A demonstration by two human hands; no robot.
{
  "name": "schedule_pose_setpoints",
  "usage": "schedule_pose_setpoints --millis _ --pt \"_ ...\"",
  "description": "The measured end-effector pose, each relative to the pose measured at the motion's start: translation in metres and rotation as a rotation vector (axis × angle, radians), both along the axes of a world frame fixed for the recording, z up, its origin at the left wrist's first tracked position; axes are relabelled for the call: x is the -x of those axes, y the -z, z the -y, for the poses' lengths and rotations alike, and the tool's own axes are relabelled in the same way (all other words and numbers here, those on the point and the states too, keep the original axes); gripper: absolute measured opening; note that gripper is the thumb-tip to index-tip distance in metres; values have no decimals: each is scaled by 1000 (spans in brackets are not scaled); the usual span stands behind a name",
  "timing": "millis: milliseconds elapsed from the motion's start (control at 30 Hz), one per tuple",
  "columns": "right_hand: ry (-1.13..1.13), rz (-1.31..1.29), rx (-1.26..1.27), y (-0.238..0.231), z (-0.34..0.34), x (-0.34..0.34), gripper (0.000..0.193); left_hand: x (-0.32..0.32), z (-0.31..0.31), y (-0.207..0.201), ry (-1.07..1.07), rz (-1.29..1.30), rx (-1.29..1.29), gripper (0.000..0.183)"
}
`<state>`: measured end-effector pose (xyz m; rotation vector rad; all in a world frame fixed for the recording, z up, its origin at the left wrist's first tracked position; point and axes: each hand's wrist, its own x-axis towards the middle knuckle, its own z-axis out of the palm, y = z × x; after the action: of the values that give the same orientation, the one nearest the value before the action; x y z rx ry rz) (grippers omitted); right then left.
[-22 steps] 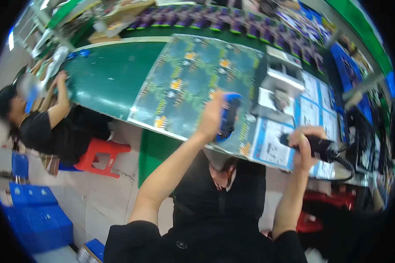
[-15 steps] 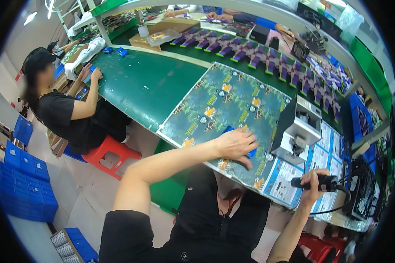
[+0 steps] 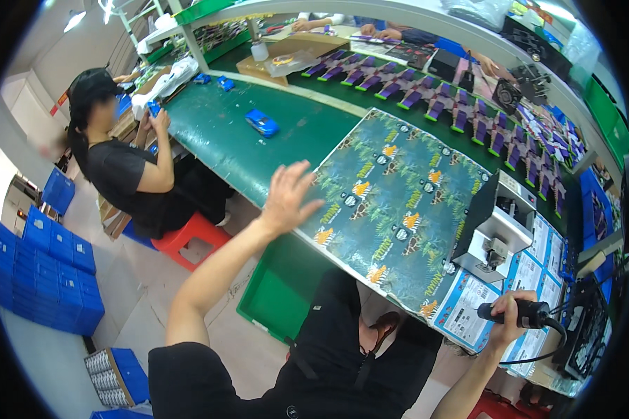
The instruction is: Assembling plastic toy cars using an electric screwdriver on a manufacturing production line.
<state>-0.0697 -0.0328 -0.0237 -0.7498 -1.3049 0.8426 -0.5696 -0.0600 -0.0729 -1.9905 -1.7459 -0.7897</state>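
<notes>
My left hand is open, its fingers spread above the near left edge of the jungle-patterned mat, with nothing in it. Beyond it, on the green tabletop, lies a blue toy car, apart from my fingers. My right hand is closed around a black corded electric screwdriver, held over the printed blue-and-white sheets. Just past that hand stands a grey and black box-shaped metal device at the mat's right edge.
A co-worker sits at the left on a red stool, holding a blue piece. Purple and green parts line the dark belt beyond the mat. A metal shelf frame crosses above. A green bin stands below the table edge.
My left hand has moved left from the mat and let go of the blue toy car, which now lies on the green tabletop. My right hand still grips the screwdriver.
</notes>
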Motion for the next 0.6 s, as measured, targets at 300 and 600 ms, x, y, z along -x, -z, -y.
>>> schedule_pose_setpoints --millis 300,600 --pt "-26 -178 -31 -32 19 -34 14 -265 -34 -73 817 314 -132 36" --pt "414 -98 153 -17 17 -148 17 -590 -188 -20 664 1281 673 43"
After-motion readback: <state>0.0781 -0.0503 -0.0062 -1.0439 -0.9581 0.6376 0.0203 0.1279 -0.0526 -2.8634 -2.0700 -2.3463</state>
